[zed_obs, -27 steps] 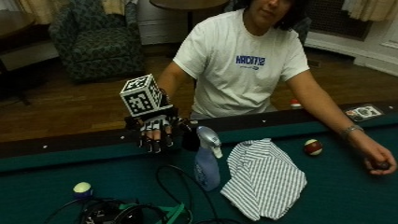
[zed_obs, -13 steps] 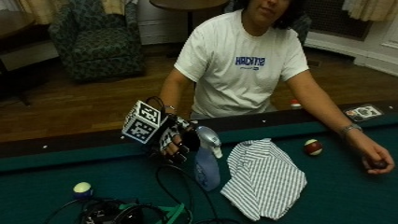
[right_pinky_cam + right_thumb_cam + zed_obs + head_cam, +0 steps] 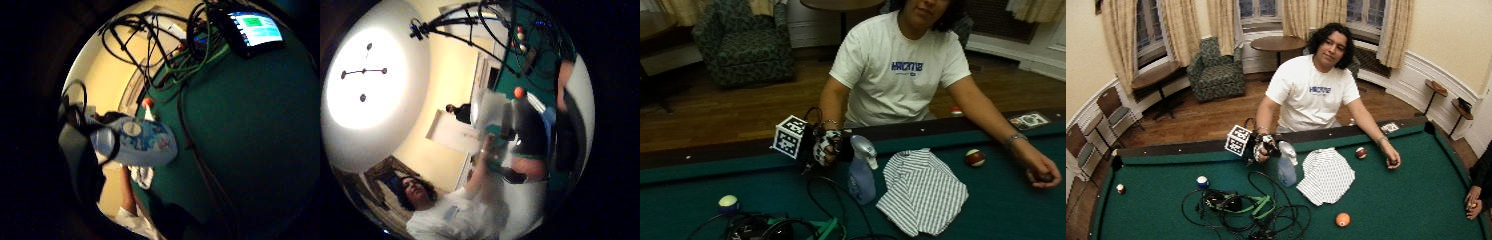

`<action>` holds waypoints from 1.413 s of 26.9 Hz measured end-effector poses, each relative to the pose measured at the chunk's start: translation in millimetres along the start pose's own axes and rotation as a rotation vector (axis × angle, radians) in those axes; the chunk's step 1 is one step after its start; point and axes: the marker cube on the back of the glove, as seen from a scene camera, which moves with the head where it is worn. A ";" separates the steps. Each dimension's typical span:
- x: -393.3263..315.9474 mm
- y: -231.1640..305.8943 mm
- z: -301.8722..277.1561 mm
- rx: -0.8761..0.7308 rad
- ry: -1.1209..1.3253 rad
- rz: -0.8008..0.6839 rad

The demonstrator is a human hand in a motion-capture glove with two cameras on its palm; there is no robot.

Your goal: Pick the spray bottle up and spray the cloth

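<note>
Now gloved right hand (image 3: 827, 148) grips spray bottle (image 3: 861, 172) head near rail; striped cloth (image 3: 923, 190) just beside.

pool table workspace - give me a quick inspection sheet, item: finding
surface: green felt pool table with dark rails
job's things: spray bottle stands upright on the felt; striped cloth lies crumpled beside it, apart from the bottle
clutter: red and white ball near the cloth, a yellow ball at the near side, an orange ball and a blue ball in the wide view
grippers: gloved right hand is at the bottle's trigger head, fingers curled; contact cannot be confirmed. Bare hand rests on the felt over a dark ball
cables: black and green tangle on the felt
surroundings: armchair, wooden floor, curtained windows
</note>
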 end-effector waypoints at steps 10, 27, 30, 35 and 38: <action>4.7 2.0 5.6 0.114 -0.011 -0.020; -12.3 -2.4 64.0 -0.227 0.030 -0.044; -13.7 -13.4 74.5 -0.231 0.002 -0.032; -10.6 -25.8 86.8 -0.265 -0.009 -0.030; -9.0 -29.6 93.4 -0.306 -0.015 -0.001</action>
